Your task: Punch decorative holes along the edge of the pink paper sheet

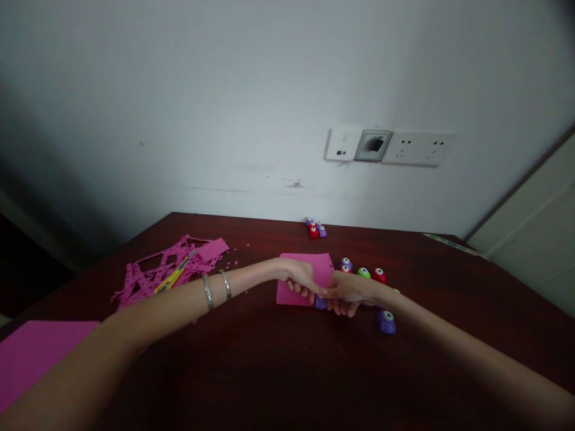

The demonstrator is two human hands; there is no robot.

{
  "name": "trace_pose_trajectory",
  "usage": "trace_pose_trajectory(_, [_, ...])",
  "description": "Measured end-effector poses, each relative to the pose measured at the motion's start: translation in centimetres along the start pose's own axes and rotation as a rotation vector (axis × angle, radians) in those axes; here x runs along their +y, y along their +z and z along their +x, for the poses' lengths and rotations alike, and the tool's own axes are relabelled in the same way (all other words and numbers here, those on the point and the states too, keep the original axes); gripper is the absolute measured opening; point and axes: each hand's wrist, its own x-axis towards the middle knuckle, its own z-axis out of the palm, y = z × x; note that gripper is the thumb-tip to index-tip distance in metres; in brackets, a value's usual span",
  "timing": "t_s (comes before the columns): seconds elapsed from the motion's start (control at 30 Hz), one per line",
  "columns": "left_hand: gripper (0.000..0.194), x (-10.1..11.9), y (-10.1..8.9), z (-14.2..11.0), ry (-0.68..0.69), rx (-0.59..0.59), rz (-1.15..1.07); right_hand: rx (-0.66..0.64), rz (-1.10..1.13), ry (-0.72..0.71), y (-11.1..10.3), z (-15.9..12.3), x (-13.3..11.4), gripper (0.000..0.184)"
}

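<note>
A small purple piece (320, 303) sits at the lower right corner of the pink paper (322, 266), nearly hidden between the two hands. The right hand (353, 290) is closed on its right side; the left hand (300, 276) has its fingers curled over the paper and its thumb reaching the piece, though I can't tell if it really grips. What worries me is the paper: flat, thin and apparently layered, it could skew or crease if the thumbs push unevenly, and the rounded, smooth-looking piece could slip sideways. From that piece, a glossy purple eyed piece (386, 323) lies between 3 and 4 o'clock, near enough for the right wrist to knock; bulbous green (363, 273) and red (379, 276) ones stand around 2, and a little cluster (313, 231) at 12. At 9, a yellow cutter (173, 279) rests on a tangle of lacy pink offcuts (139, 281), whose strips could snag on a bracelet (208, 293). A smooth pink sheet (40, 350) lies between 8 and 9, on the dark reddish tabletop (269, 371).
</note>
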Motion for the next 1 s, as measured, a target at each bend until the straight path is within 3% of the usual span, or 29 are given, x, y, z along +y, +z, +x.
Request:
trace_pose_trajectory(0.17, [0.044,-1.0,-0.6,-2.5,0.251,0.259,0.102,0.242,-0.158,-0.12,0.9,-0.2,0.8,0.04])
trace_pose_trajectory(0.3, [0.032,-2.9,-0.4,-2.8,0.249,0.785,0.247,0.535,-0.315,-0.216,1.8,-0.7,1.3,0.045])
trace_pose_trajectory(0.37, [0.027,-3.5,0.4,-2.6,0.285,0.914,0.338,0.643,-0.36,-0.237,2.3,-1.0,1.4,0.049])
trace_pose_trajectory(0.5, [0.029,-4.2,2.1,-2.2,0.385,0.902,0.546,0.739,-0.44,-0.191,3.7,-1.5,1.6,0.051])
trace_pose_trajectory(0.63, [0.049,-5.0,2.6,-2.3,0.302,0.766,0.674,0.779,-0.56,-0.139,5.4,-1.5,2.0,0.049])
trace_pose_trajectory(0.83, [0.09,-5.6,2.5,-2.8,0.161,0.543,0.601,0.839,-0.626,-0.094,6.7,-1.1,2.3,0.052])
trace_pose_trajectory(1.0, [0.1,-5.7,2.4,-2.9,0.123,0.485,0.6,0.854,-0.658,-0.124,7.0,-0.9,2.2,0.046])
